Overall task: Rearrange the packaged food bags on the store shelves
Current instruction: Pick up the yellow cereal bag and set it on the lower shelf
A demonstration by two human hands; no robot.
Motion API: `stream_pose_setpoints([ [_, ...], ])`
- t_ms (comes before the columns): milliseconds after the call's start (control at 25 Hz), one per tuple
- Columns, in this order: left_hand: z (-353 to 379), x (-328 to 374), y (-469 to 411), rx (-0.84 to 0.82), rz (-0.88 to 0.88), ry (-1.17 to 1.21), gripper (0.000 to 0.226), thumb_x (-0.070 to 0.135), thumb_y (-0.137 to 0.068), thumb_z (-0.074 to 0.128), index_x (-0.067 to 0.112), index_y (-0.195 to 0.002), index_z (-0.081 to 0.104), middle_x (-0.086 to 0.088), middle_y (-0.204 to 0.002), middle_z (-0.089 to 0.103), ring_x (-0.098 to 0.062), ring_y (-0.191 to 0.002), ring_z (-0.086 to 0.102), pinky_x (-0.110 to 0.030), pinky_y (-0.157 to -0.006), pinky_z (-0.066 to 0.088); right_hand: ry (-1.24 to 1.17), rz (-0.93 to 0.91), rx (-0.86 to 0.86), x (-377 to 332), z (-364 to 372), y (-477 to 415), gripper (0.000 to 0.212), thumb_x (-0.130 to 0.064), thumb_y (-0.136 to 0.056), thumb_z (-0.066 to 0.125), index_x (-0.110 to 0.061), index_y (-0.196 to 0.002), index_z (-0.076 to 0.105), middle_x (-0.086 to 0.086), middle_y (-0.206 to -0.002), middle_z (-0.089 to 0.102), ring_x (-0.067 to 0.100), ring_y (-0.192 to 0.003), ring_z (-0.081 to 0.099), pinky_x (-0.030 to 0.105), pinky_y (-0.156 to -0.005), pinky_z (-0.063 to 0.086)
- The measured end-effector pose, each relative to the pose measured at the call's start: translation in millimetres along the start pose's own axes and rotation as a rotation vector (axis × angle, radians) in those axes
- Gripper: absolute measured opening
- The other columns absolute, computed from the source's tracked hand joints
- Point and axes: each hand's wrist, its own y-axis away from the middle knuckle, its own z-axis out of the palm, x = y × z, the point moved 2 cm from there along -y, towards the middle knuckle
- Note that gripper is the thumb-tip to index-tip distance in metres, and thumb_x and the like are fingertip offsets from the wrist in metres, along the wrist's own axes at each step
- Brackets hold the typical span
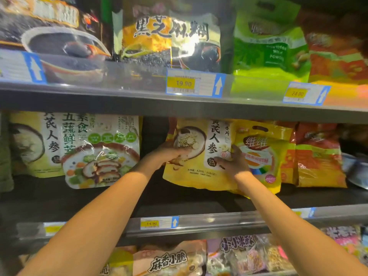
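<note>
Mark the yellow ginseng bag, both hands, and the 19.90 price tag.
yellow ginseng bag (196, 177): head view, lower front panel.
left hand (169, 154): head view, back of hand.
right hand (234, 164): head view, back of hand.
19.90 price tag (184, 83): head view, yellow price field.

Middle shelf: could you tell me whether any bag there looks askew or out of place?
Yes. The yellow bag held by the left hand and right hand tilts and overlaps the orange-yellow bag beside it. A dark gap separates it from the vegetable-picture bag, which leans forward.
</note>
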Motion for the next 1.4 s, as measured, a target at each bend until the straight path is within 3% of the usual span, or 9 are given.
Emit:
stream_pose_setpoints([
  [120, -14.3, 6.9, 20.4, -0.037, -0.081, 0.174, 0.066, 0.078, -0.075, 0.072, 0.025, -0.114, 0.067, -0.005, -0.110, 0.077, -0.024, -0.100, 0.073, -0.044, -0.100, 0.056, -0.119, 0.060, -0.056, -10.6, -9.4, 16.1, 0.092, -0.025, -0.086, 0.084, -0.019, -0.161, 0.030, 0.008, -0.159, 0.046, 0.031, -0.144, 0.046, 0.043, -0.113, 0.042],
  [200, -22.7, 8.7, 36.8, -0.102, -0.149, 0.407, 0.072, 0.072, -0.078, 0.074, 0.016, -0.123, 0.069, -0.013, -0.110, 0.081, -0.033, -0.105, 0.076, -0.054, -0.099, 0.058, -0.215, 0.126, -0.097, -17.7, -14.9, 35.1, 0.084, -0.021, -0.086, 0.084, -0.020, -0.157, 0.038, 0.006, -0.152, 0.055, 0.028, -0.136, 0.055, 0.040, -0.109, 0.049],
  [360, -36.7, 3.3, 76.2, -0.216, -0.197, 0.577, 0.055, 0.056, -0.093, 0.069, 0.012, -0.126, 0.071, -0.014, -0.113, 0.080, -0.031, -0.108, 0.075, -0.046, -0.094, 0.059, -0.172, 0.176, -0.142, -36.4, -24.4, 90.5, 0.034, -0.015, -0.092, 0.076, -0.006, -0.121, 0.059, 0.002, -0.105, 0.079, 0.009, -0.090, 0.074, 0.023, -0.063, 0.056],
  [560, -34.7, -11.3, 125.4, -0.351, -0.284, 0.603, 0.043, 0.045, -0.094, 0.073, 0.008, -0.116, 0.076, -0.017, -0.114, 0.079, -0.032, -0.103, 0.075, -0.051, -0.099, 0.056, -0.215, 0.173, -0.154, -58.2, -32.8, 175.6, 0.033, -0.013, -0.099, 0.069, -0.015, -0.131, 0.063, 0.000, -0.120, 0.076, 0.021, -0.106, 0.074, 0.022, -0.067, 0.057],
  [800, -7.6, -34.7, 182.5, -0.373, -0.234, 0.632, 0.046, 0.041, -0.097, 0.071, 0.010, -0.131, 0.067, -0.016, -0.116, 0.079, -0.030, -0.103, 0.078, -0.042, -0.089, 0.061, -0.233, 0.206, -0.112, -59.2, -61.3, 273.8, 0.027, -0.011, -0.100, 0.067, -0.024, -0.123, 0.061, -0.017, -0.107, 0.073, -0.014, -0.083, 0.071, 0.011, -0.066, 0.056],
  [960, 28.9, -49.0, 227.4, -0.385, -0.175, 0.696, 0.046, 0.035, -0.096, 0.073, 0.015, -0.136, 0.062, -0.014, -0.115, 0.080, -0.030, -0.103, 0.078, -0.043, -0.088, 0.062, -0.249, 0.227, -0.088, -37.2, -85.5, 340.1, 0.035, -0.034, -0.095, 0.073, -0.023, -0.127, 0.066, 0.001, -0.120, 0.077, 0.024, -0.109, 0.073, 0.044, -0.092, 0.060],
  [1080, 62.0, -60.5, 269.9, -0.373, -0.178, 0.707, 0.048, 0.035, -0.093, 0.076, 0.018, -0.136, 0.061, -0.014, -0.116, 0.080, -0.031, -0.104, 0.078, -0.045, -0.084, 0.064, -0.269, 0.296, -0.106, -11.2, -107.0, 392.6, 0.056, -0.049, -0.080, 0.080, -0.027, -0.129, 0.065, -0.003, -0.121, 0.077, 0.021, -0.112, 0.073, 0.043, -0.097, 0.058],
  [1200, 84.6, -78.6, 318.6, -0.321, -0.172, 0.647, 0.066, 0.043, -0.078, 0.084, 0.019, -0.135, 0.063, -0.014, -0.121, 0.078, -0.032, -0.111, 0.076, -0.052, -0.100, 0.059, -0.230, 0.326, -0.134, 7.7, -120.4, 445.4, 0.050, -0.036, -0.084, 0.082, -0.027, -0.128, 0.061, -0.008, -0.115, 0.079, 0.009, -0.103, 0.076, 0.029, -0.088, 0.061],
  [1400, 100.2, -113.7, 416.2, -0.157, -0.257, 0.543, 0.041, 0.051, -0.085, 0.079, 0.037, -0.120, 0.063, 0.001, -0.123, 0.074, -0.021, -0.110, 0.071, -0.047, -0.102, 0.056, -0.119, 0.328, -0.095, 43.2, -130.7, 522.4, 0.064, -0.039, -0.076, 0.091, -0.032, -0.130, 0.057, -0.016, -0.113, 0.073, -0.001, -0.095, 0.072, 0.023, -0.077, 0.058],
])
